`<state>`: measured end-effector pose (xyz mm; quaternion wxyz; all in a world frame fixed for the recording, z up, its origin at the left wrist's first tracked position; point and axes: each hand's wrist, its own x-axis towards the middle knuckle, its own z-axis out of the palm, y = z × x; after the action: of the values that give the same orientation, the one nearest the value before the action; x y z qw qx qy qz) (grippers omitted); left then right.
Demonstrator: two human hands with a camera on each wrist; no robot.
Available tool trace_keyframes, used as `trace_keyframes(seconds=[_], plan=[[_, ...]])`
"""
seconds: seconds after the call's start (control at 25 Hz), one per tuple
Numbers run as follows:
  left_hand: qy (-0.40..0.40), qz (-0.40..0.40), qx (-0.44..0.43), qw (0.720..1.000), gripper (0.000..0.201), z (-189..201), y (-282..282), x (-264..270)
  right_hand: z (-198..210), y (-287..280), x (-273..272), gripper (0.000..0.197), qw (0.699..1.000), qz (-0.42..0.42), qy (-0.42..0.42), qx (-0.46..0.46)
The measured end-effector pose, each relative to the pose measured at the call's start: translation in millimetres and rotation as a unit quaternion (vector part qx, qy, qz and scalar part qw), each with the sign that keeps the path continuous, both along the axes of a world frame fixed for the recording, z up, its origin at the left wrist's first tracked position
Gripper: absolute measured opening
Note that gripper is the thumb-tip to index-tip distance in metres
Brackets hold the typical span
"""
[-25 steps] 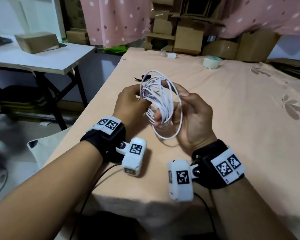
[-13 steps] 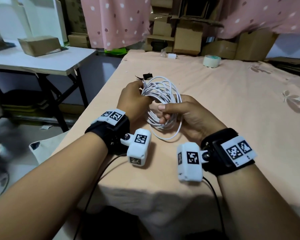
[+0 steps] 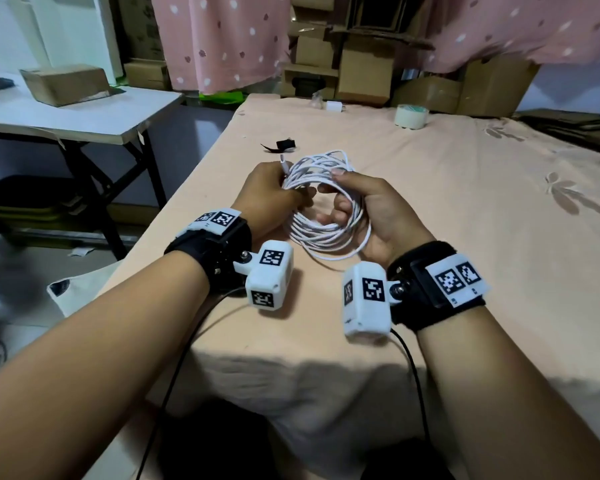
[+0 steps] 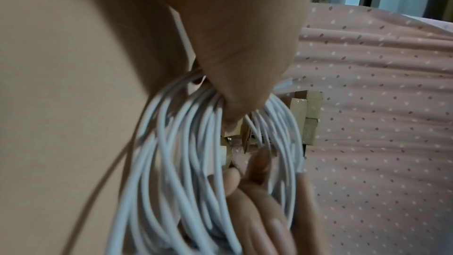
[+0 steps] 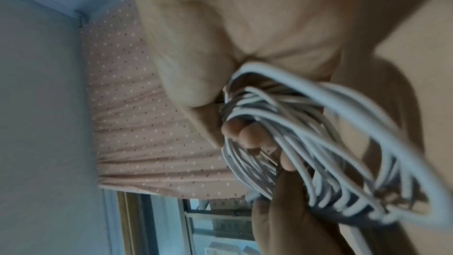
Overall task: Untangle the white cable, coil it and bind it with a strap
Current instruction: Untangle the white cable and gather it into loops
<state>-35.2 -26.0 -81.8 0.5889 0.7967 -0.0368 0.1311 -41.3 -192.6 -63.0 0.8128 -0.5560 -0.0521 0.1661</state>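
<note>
Left hand: my left hand (image 3: 274, 194) has its fingers curled round the left side of the coiled white cable (image 3: 321, 216), palm turned inward.
Right hand: my right hand (image 3: 371, 209) grips the right side, thumb over the top, fingers (image 3: 340, 206) hooked through the loop.
Cable: held just above the peach-clothed table (image 3: 465, 209), its loop lying nearly flat, long axis running away from me.
Plug end: pokes up beside the left thumb.
Strap: small black strap (image 3: 284, 144) lies beyond the coil (detail unclear).
Wrist views: blurred.
</note>
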Motion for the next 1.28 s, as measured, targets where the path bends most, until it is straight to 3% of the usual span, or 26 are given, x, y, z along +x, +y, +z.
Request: trace_keyframes(seconds=[0.16, 0.32, 0.44, 0.48, 0.6, 0.68, 0.84, 0.92, 1.04, 1.16, 1.28], plan=[[0.044, -0.027, -0.030, 0.998, 0.015, 6, -3, -9, -6, -12, 15, 0.012, 0.997, -0.072, 0.011, -0.021], [0.072, -0.054, -0.072, 0.993, 0.014, 12, -1, -9, -7, -18, 19, 0.017, 0.997, -0.060, 0.024, -0.034], [0.060, -0.065, -0.028, 0.996, 0.043, 14, 0, -9, -7, -14, 14, 0.019, 0.997, -0.021, 0.021, -0.068], [0.064, -0.069, -0.011, 0.995, 0.044, 15, -1, -11, -9, -13, 14, 0.023, 0.997, -0.011, 0.015, -0.080], [0.086, -0.020, 0.015, 0.996, 0.019, 13, 0, -9, -2, -10, 9, 0.029, 0.997, -0.001, -0.007, -0.074], [0.076, 0.041, 0.044, 0.995, 0.016, 8, 6, -2, 0, -12, 10, 0.034, 0.996, 0.020, -0.047, -0.066], [0.079, 0.092, 0.038, 0.992, 0.017, 6, 13, 2, -10, -8, 10, 0.077, 0.981, 0.045, -0.090, -0.165], [0.076, 0.074, 0.020, 0.994, 0.017, 7, 9, 0, -16, -9, 18, 0.053, 0.983, -0.023, -0.106, -0.145], [0.100, -0.002, -0.125, 0.987, 0.013, 13, 0, -7, -13, -13, 20, 0.010, 0.982, -0.070, -0.096, -0.144], [0.188, -0.097, -0.276, 0.937, 0.016, 18, -3, -11, -7, -16, 16, 0.008, 0.996, -0.030, -0.018, -0.080], [0.255, -0.142, -0.301, 0.908, 0.022, 21, -3, -12, -2, -20, 13, 0.007, 0.994, 0.014, 0.106, 0.007]])
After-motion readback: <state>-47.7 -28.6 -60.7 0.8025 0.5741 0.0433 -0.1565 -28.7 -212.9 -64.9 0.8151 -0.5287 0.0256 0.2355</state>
